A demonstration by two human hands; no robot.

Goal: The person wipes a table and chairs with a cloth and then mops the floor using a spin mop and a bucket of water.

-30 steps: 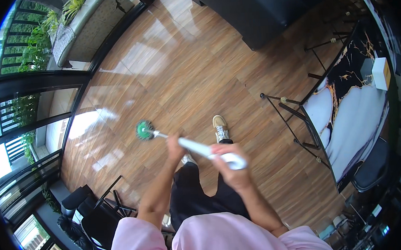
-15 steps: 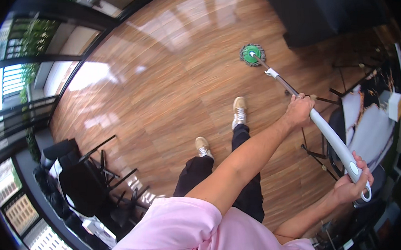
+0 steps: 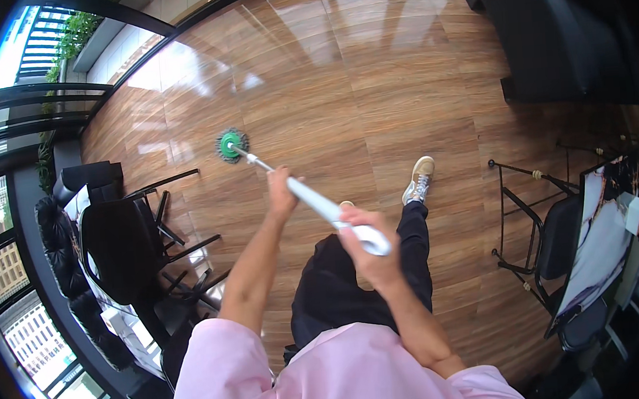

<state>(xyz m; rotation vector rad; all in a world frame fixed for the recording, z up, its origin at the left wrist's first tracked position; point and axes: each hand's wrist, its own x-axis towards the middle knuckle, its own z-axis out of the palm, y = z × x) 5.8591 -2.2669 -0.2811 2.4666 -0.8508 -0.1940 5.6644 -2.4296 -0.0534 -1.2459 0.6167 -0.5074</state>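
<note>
A mop (image 3: 318, 202) with a long white handle and a thin metal pole slants from my middle toward the far left. Its round green head (image 3: 233, 144), fringed with grey strands, rests on the wood-look floor (image 3: 342, 94). My left hand (image 3: 282, 192) is wrapped around the pole where the white handle begins. Closer to my body, my right hand (image 3: 371, 244) grips the handle near its looped end, a little smeared by motion.
Black chairs (image 3: 126, 239) stand by a window wall at the left. To the right are a marble-patterned table (image 3: 597, 254) and a dark chair (image 3: 559, 238) with thin metal legs. A large black covered block (image 3: 553, 42) stands at the far right. My shoe (image 3: 420, 179) is on the floor ahead.
The mop head has swept from the right side across the floor to the left. Both hands have moved left with the handle, and the view has shifted.
</note>
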